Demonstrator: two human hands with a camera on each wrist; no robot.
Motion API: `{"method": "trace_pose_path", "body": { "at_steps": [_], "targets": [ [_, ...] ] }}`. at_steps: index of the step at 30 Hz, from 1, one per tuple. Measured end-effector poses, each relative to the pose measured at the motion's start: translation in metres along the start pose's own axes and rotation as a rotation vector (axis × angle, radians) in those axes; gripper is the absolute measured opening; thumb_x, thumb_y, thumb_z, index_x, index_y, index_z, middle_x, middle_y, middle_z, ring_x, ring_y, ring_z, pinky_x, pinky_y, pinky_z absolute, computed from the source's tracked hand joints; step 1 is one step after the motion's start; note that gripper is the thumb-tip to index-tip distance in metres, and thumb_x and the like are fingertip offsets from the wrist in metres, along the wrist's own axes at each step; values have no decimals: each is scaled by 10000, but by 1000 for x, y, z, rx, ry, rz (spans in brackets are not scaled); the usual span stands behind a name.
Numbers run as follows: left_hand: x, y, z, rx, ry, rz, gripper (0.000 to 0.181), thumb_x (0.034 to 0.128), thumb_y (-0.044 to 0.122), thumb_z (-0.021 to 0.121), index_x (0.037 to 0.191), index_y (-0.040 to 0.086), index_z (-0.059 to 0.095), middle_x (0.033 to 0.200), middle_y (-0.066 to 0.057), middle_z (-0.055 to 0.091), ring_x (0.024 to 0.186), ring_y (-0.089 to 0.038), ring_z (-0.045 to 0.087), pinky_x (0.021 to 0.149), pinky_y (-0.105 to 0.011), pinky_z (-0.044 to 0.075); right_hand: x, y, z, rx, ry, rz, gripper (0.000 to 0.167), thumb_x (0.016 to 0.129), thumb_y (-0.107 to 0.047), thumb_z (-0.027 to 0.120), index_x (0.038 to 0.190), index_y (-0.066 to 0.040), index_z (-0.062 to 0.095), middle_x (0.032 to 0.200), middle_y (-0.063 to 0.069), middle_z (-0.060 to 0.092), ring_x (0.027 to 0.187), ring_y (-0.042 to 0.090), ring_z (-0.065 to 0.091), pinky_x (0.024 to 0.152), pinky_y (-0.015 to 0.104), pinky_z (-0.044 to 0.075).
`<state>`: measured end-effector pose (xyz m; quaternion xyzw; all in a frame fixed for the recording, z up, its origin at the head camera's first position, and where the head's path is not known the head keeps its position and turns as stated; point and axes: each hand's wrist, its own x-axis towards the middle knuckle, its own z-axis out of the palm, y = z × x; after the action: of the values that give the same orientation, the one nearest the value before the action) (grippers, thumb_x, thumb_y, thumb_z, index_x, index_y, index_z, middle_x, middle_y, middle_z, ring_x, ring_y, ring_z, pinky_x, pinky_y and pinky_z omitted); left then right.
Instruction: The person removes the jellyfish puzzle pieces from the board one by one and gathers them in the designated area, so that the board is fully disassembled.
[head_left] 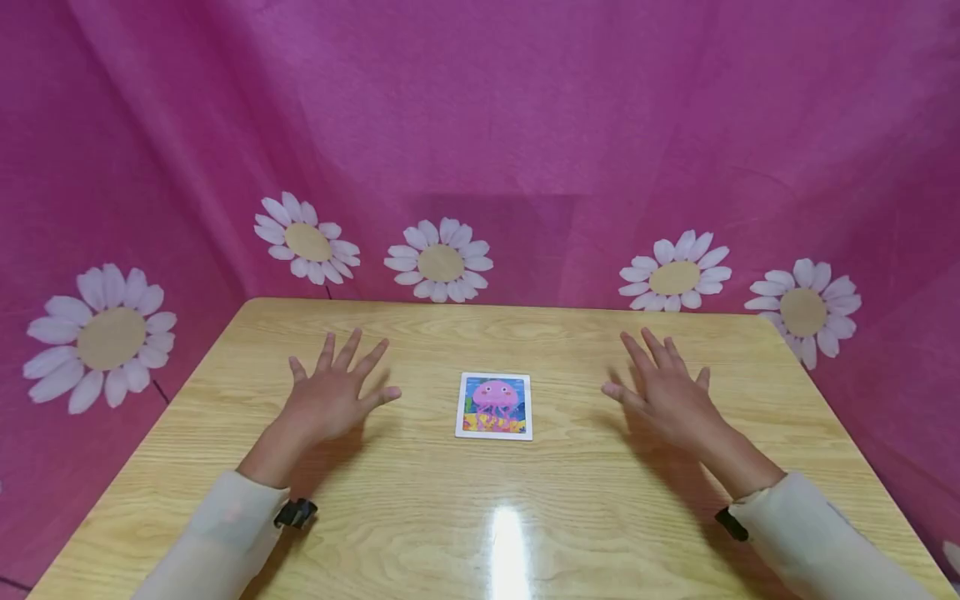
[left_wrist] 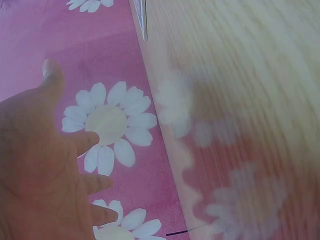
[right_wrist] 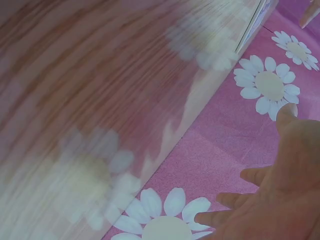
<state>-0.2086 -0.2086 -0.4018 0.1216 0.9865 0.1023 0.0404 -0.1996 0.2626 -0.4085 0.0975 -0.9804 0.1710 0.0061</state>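
Square card: A white-bordered card [head_left: 493,406] lies flat just below the centre of the frame, with a smiling pink jellyfish [head_left: 495,395] over a yellow and orange seabed. Whether the picture is one sheet or fitted pieces is too fine to tell.
Left hand: The left hand [head_left: 330,402], left of centre, is released, with palm down, fingers spread and nothing held. It is raised above the wood, apart from the card.
Right hand: The right hand [head_left: 675,400], right of centre, mirrors it, spread and holding nothing, also apart from the card.
Sleeves: Pale sleeves [head_left: 213,537] enter from the lower left and lower right corners, each with a small dark strap [head_left: 296,513] at the cuff.
Table: A glossy light wood table [head_left: 420,517] fills the lower half, with a bright reflection [head_left: 510,550] at bottom centre.
Backdrop: Magenta cloth [head_left: 487,100] with large white daisies [head_left: 439,262] spans the top and both sides.
Progress: The card lies flat and untouched between the hands. My judgement is that its handling is either yet to begin or already finished; the pictures do not settle which. No part-finished step shows, and no loose piece is visible.
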Motion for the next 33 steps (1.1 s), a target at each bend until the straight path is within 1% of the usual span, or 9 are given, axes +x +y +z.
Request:
{"method": "trace_pose_path", "body": {
  "at_steps": [1,8,13,16,22,27,33],
  "targets": [
    [0,0,1,0,1,3,836,988,735,426,1666,306,190,1738,-145,8,1545,-525,-78,1010,-889,-70,0,0,1,0,-1,0,931,986,-679,524,1675,-204,117,1712,215,89,1542,531,42,980,920,40],
    [2,5,3,-1,-5,23,854,971,780,379,1665,322,183,1740,-134,10,1547,-527,-62,1019,-884,-70,1,-5,3,21,8,-5,910,992,-654,541,1671,-191,149,1711,215,105,1544,526,55,989,915,55],
    [2,10,6,-5,-10,47,791,1007,687,453,1661,313,213,1739,-138,32,1547,-528,-54,1025,-881,-60,3,-12,5,33,3,-9,899,996,-636,551,1668,-183,161,1711,212,110,1545,523,61,1000,908,50],
    [3,12,8,-2,-12,56,775,1013,661,475,1657,301,239,1739,-131,44,1550,-521,-45,1030,-878,-61,7,-17,7,40,-1,-12,900,995,-643,547,1667,-178,169,1712,205,117,1549,515,63,1009,903,48],
    [6,18,15,11,-22,83,781,1001,678,480,1654,321,243,1742,-104,44,1560,-490,-64,1048,-868,-48,15,-28,12,54,-18,-22,881,1004,-616,554,1668,-186,165,1714,191,127,1557,494,60,1023,894,50],
    [8,24,23,26,-20,125,772,1000,677,483,1650,327,256,1738,-111,84,1562,-489,-30,1049,-868,-44,21,-35,15,60,-28,-34,873,1008,-605,557,1665,-171,181,1716,180,133,1562,479,64,1037,884,60],
    [9,35,25,29,-35,149,766,998,675,491,1644,322,281,1733,-115,119,1565,-482,-15,1061,-855,-46,25,-44,19,68,-39,-43,855,1015,-572,568,1663,-163,188,1716,176,138,1566,466,71,1050,874,72]
  ]
}}
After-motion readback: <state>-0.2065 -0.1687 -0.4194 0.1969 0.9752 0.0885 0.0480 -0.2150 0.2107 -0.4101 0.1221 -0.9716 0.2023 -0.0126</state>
